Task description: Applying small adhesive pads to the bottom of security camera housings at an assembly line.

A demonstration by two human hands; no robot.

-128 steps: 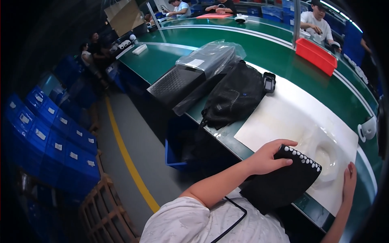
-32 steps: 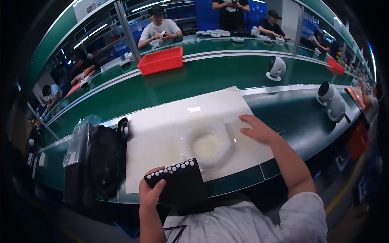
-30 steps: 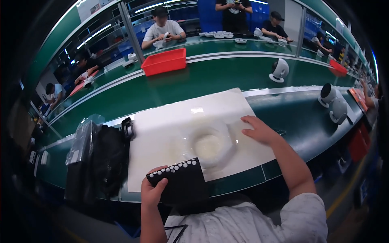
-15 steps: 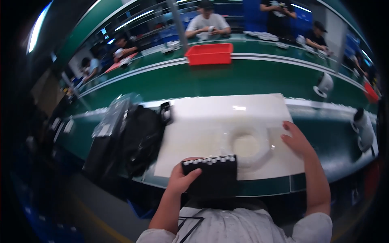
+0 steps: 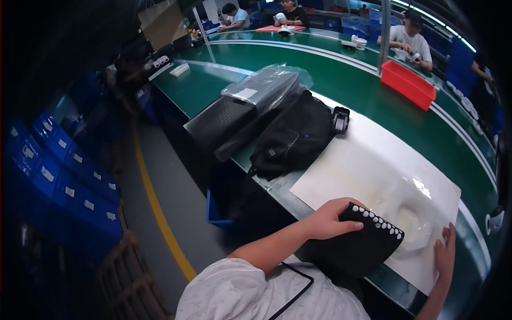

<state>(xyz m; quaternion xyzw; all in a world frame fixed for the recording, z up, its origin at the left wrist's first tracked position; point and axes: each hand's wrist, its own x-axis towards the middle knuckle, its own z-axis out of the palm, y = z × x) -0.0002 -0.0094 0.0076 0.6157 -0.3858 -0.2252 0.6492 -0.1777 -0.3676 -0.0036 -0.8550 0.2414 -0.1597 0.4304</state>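
Observation:
My left hand is closed on the near-left edge of a flat black sheet-like piece, thumb on top. A row of small white round pieces lines the sheet's far edge. Just beyond it, a whitish ring-shaped piece with an angular outline lies on a white board. My right hand is at the board's right side, beside the ring, with its fingers apart and nothing held. The sheet hides part of the ring and the board's near edge.
Left of the board lie a black bag and a clear plastic bag over black trays. A red bin stands across the green table. Blue crates stand on a wooden pallet at left. Several people work opposite.
The view has swung left, bringing the floor and blue crates into sight. My left hand still grips the black sheet; my right hand has come lower beside the ring.

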